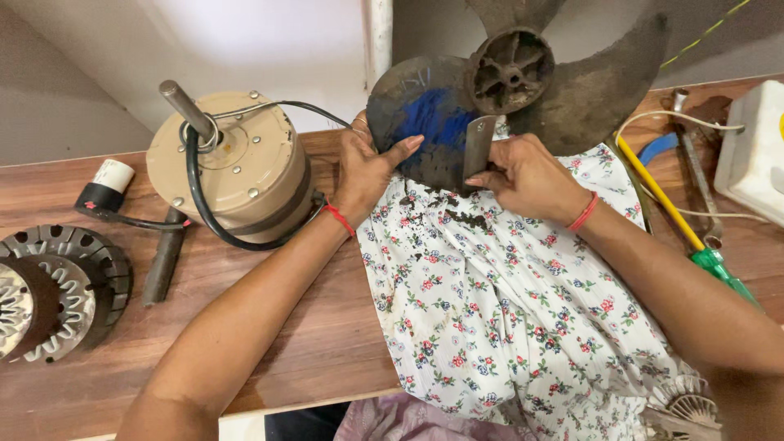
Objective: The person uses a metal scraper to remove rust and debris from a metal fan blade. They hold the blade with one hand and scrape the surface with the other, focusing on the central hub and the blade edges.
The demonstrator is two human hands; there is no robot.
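A dirty three-bladed fan propeller (572, 90) rests at the table's far edge, partly on a white floral cloth (506, 310). One blade shows a patch of blue (433, 118) where grime is gone. My left hand (367, 167) grips the edge of that blade, thumb on top. A flat metal scraper (478, 147) is pinched in my right hand (527, 175), its blade pressed upright against the fan blade. Dark scraped crumbs (457, 214) lie on the cloth just below.
A beige fan motor (233, 167) with shaft and black cable stands to the left. Steel stator laminations (57, 286) lie at the far left, beside a black plug (106, 189). A yellow-green screwdriver (682, 224), pliers and a white box (755, 155) sit to the right.
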